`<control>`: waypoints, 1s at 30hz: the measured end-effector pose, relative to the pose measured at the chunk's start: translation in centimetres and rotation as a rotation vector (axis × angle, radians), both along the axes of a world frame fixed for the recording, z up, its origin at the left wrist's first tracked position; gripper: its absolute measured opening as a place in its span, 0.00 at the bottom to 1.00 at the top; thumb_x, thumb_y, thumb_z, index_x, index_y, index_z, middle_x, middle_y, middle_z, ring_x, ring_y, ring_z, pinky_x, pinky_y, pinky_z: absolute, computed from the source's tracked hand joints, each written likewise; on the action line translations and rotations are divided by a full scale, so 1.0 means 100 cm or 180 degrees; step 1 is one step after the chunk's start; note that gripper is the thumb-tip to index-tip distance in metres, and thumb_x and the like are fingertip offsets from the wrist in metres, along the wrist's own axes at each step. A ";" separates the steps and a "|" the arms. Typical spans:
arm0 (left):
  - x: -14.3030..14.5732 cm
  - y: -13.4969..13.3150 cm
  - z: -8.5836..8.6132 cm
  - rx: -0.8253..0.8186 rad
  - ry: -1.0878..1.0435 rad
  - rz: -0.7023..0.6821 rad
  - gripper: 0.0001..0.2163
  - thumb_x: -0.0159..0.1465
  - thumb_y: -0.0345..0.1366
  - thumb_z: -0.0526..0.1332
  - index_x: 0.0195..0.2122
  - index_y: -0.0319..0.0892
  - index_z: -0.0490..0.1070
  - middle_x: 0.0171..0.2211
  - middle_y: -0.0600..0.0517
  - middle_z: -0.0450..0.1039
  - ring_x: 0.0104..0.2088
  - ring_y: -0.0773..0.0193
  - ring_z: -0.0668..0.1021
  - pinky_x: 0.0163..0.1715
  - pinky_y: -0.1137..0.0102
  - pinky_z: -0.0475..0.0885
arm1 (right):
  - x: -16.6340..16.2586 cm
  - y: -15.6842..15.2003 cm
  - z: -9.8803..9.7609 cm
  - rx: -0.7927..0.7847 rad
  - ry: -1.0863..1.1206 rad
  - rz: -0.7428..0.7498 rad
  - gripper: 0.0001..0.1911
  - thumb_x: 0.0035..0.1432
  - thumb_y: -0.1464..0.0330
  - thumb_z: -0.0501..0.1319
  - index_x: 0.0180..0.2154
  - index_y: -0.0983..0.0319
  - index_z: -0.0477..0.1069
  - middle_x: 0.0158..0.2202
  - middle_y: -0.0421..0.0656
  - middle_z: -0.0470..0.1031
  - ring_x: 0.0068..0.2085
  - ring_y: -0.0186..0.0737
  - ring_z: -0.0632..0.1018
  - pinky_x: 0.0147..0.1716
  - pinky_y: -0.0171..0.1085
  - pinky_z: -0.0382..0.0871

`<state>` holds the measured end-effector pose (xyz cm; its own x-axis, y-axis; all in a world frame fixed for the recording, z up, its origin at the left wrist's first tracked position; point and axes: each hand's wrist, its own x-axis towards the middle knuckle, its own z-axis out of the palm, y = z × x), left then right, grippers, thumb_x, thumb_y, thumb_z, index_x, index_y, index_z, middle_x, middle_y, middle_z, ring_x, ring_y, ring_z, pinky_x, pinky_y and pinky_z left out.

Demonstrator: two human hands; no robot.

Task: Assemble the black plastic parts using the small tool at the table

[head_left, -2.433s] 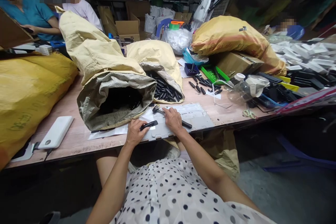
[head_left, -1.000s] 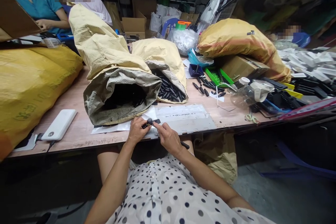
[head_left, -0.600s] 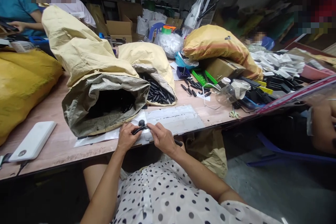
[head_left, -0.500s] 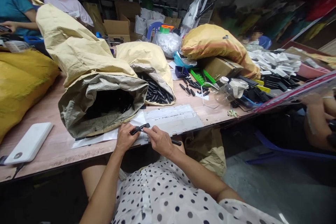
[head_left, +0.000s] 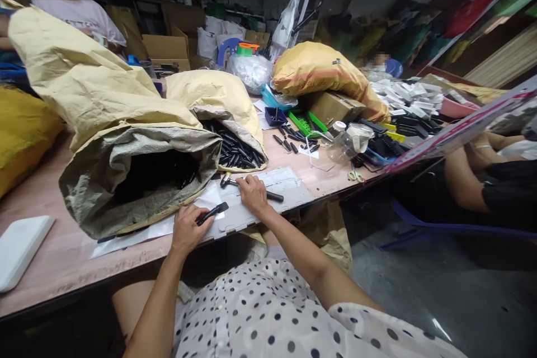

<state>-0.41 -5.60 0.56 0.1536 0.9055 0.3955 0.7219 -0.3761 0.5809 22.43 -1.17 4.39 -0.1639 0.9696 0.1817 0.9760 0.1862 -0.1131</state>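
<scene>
My left hand [head_left: 187,228] is closed round a small black plastic handle [head_left: 212,212] held just above the table's front edge. My right hand [head_left: 251,193] rests on a small hammer [head_left: 246,184] lying on a clear plastic sheet [head_left: 289,190]; the metal head pokes out to the left and the black grip to the right. Two open paper sacks lie in front of me: the large one [head_left: 138,179] gapes dark, the smaller one [head_left: 232,148] spills several black plastic sticks.
A white power bank [head_left: 19,249] lies at the left. Loose black parts, a green tray [head_left: 308,122], a clear bottle [head_left: 348,142] and a full yellow sack [head_left: 323,72] crowd the right. A person's arm [head_left: 465,179] is at the far right; another person sits at the back left.
My right hand left the black handle, moved forward and came down on the hammer on the plastic sheet. My left hand kept the handle. The view swung to the right.
</scene>
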 end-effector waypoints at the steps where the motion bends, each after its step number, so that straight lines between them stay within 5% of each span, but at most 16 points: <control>1: 0.001 0.000 0.002 0.0011 -0.0020 -0.0026 0.07 0.61 0.42 0.65 0.33 0.47 0.80 0.28 0.51 0.76 0.34 0.56 0.75 0.38 0.63 0.71 | 0.001 0.002 -0.003 0.0014 0.0013 -0.0012 0.17 0.70 0.69 0.54 0.55 0.54 0.75 0.43 0.48 0.74 0.45 0.45 0.70 0.40 0.38 0.61; 5: 0.007 -0.012 0.017 0.0111 -0.0148 -0.0166 0.07 0.62 0.41 0.64 0.31 0.45 0.78 0.27 0.51 0.75 0.32 0.58 0.75 0.37 0.64 0.70 | 0.004 0.000 -0.011 0.0072 0.0099 0.0008 0.17 0.70 0.68 0.54 0.55 0.55 0.75 0.43 0.49 0.73 0.45 0.47 0.68 0.39 0.39 0.59; 10: 0.026 -0.062 0.025 0.0048 -0.0646 -0.0784 0.08 0.66 0.39 0.61 0.36 0.43 0.78 0.28 0.51 0.76 0.28 0.62 0.75 0.30 0.68 0.71 | 0.007 0.000 -0.016 0.0151 0.0111 0.0014 0.17 0.70 0.68 0.54 0.54 0.56 0.75 0.42 0.48 0.72 0.44 0.47 0.68 0.39 0.39 0.57; 13: 0.034 -0.090 0.010 -0.0568 -0.0704 -0.0951 0.10 0.66 0.40 0.60 0.38 0.43 0.79 0.29 0.50 0.79 0.27 0.62 0.77 0.28 0.68 0.72 | 0.008 0.000 -0.018 0.0228 0.0078 0.0026 0.16 0.69 0.69 0.54 0.54 0.56 0.75 0.41 0.48 0.72 0.43 0.47 0.67 0.39 0.39 0.57; 18: 0.026 -0.095 -0.028 -0.2137 0.0042 -0.0137 0.13 0.62 0.42 0.60 0.41 0.44 0.82 0.34 0.47 0.83 0.35 0.53 0.83 0.37 0.64 0.76 | 0.008 0.000 -0.018 0.0211 0.0105 -0.0002 0.16 0.69 0.69 0.55 0.53 0.56 0.76 0.41 0.48 0.72 0.42 0.47 0.67 0.39 0.39 0.56; 22: 0.018 -0.089 -0.038 -0.2232 0.0253 -0.0027 0.12 0.58 0.38 0.64 0.41 0.42 0.83 0.37 0.44 0.84 0.41 0.48 0.85 0.38 0.64 0.77 | 0.007 0.001 -0.019 0.0213 0.0143 -0.0015 0.16 0.69 0.69 0.54 0.53 0.56 0.76 0.41 0.48 0.72 0.42 0.47 0.67 0.39 0.39 0.56; 27: 0.029 -0.076 0.004 -0.1941 -0.0398 -0.0698 0.11 0.59 0.40 0.65 0.39 0.44 0.83 0.25 0.53 0.79 0.25 0.59 0.80 0.25 0.70 0.72 | 0.008 0.001 -0.022 0.0270 0.0135 0.0012 0.16 0.69 0.69 0.54 0.53 0.56 0.75 0.41 0.48 0.71 0.43 0.47 0.67 0.39 0.39 0.56; 30: 0.032 -0.042 0.038 -0.1385 -0.0972 -0.0271 0.13 0.60 0.46 0.64 0.38 0.44 0.82 0.26 0.54 0.79 0.26 0.63 0.78 0.27 0.71 0.73 | 0.008 0.001 -0.021 0.0239 0.0110 0.0009 0.16 0.69 0.69 0.54 0.53 0.56 0.76 0.41 0.48 0.72 0.43 0.47 0.67 0.39 0.39 0.56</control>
<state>2.75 -9.80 4.40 0.1703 0.9851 0.0246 0.4733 -0.1037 0.8748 23.26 -1.11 2.25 -0.1590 0.9525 0.2596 0.9712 0.1982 -0.1324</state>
